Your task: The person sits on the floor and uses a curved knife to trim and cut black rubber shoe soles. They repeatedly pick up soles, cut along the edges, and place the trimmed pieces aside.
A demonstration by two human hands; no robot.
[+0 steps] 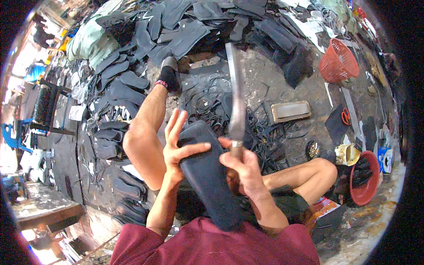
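A black shoe sole [207,181], long and padded-looking, slants in front of my chest. My left hand [175,152] grips its upper left edge, the thumb lying across the face and two fingers stretched up past the side. In my right hand [245,168] is a long knife [237,97], its curved blade pointing up and away, slightly blurred. The fist closes round the handle beside the sole's right edge; whether blade and sole touch I cannot tell. Below the blade, thin black trimmings [205,106] lie heaped on the floor between my legs.
Stacks of black soles [183,37] curve round the far and left sides. A whetstone-like block [290,111] lies to the right, with red-handled scissors [345,116] beyond. An orange basket [338,62], a red tub [365,179] and a yellowish container [347,154] stand farther right.
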